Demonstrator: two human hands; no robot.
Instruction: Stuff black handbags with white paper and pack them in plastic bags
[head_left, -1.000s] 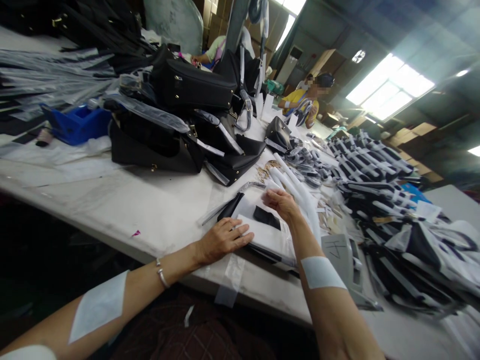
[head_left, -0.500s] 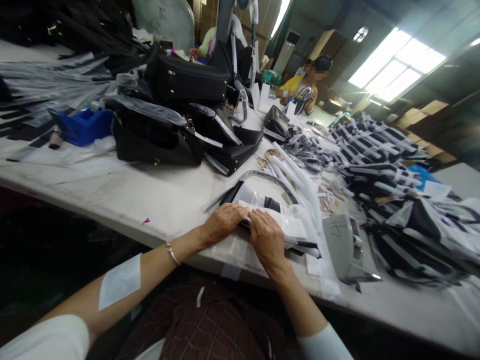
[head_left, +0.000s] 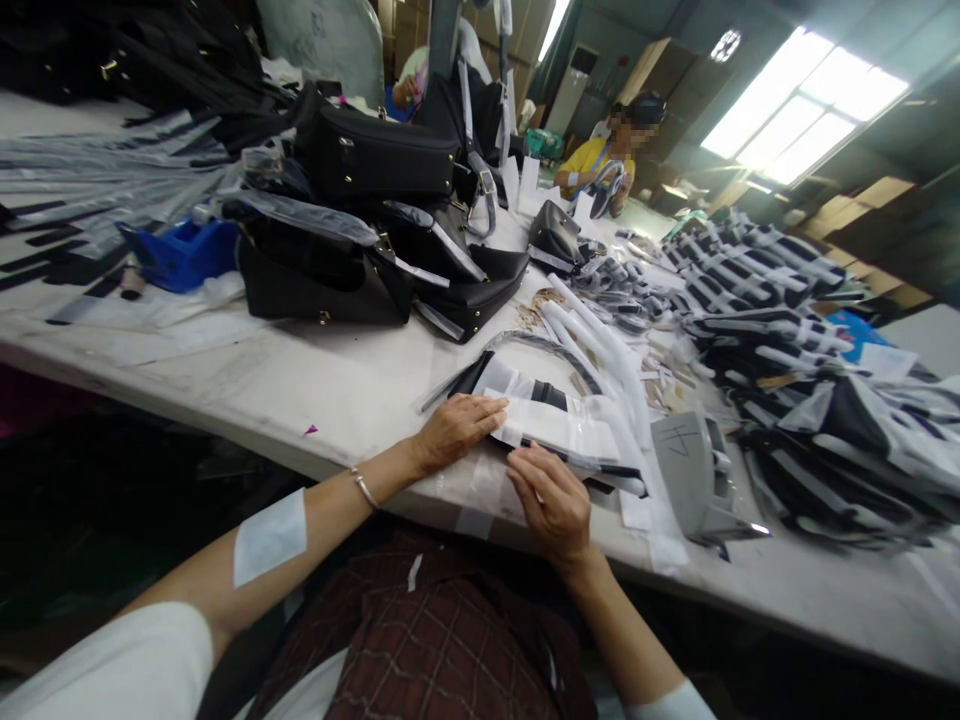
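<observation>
In front of me on the table lies a black handbag [head_left: 551,394], its body wrapped in white sheet and clear film. Its film-covered handle [head_left: 551,345] arches behind it. My left hand [head_left: 459,428] rests on the bag's near left edge, fingers stretched flat over the wrapping. Beside the front edge, my right hand [head_left: 553,500] is loosely bent with nothing visible in it; whether its fingertips touch the bag is unclear. Clear film [head_left: 480,490] and a strip of tape [head_left: 475,522] lie at the table edge between my hands.
A grey tape dispenser [head_left: 686,475] stands right of the bag, near white foam tubes [head_left: 592,345]. Black handbags [head_left: 322,275] are piled behind to the left, near a blue holder [head_left: 180,255]. Wrapped straps and bags [head_left: 817,430] heap up at right. A person in yellow [head_left: 600,165] works across the table.
My right hand has drawn back from the bag's wrapped top toward the near edge. My left hand stays on the bag's left part. The whole view has shifted slightly.
</observation>
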